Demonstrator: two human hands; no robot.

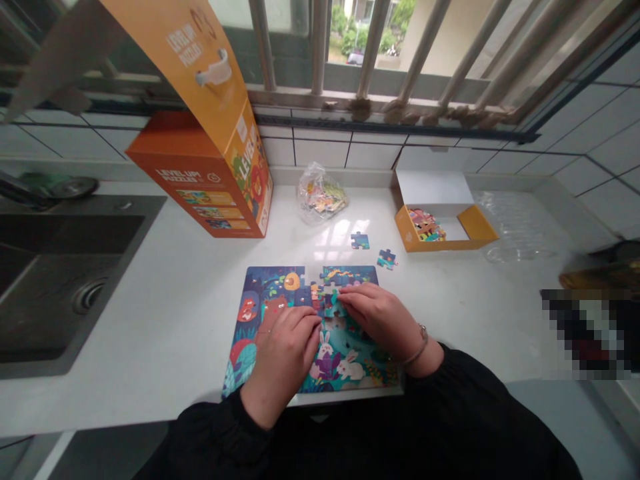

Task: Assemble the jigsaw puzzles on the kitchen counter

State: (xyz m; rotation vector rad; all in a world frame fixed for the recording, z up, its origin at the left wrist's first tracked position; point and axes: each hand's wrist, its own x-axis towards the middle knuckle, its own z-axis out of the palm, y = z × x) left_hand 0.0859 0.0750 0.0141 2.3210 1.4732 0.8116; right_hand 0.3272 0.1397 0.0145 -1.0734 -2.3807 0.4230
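A colourful animal jigsaw puzzle (347,367) lies on the white counter, mostly joined, with a bear on its left part and rabbits lower down. Gaps show at its top edge and near its middle. My right hand (383,320) pinches a teal puzzle piece (331,303) at the middle gap. Opposite it, my left hand (287,353) rests over the puzzle's left half, fingers bent and pressed together; what is under the fingertips is hidden. Two loose puzzle pieces, one blue (359,241) and one darker (387,259), lie beyond the puzzle's top right.
An orange puzzle box (200,180) stands open at the back left. Beside it is a clear bag of pieces (323,197). A yellow open box (450,243) holds more pieces, near clear plastic packaging (515,227). A sink (65,287) is at the left; window bars rise behind.
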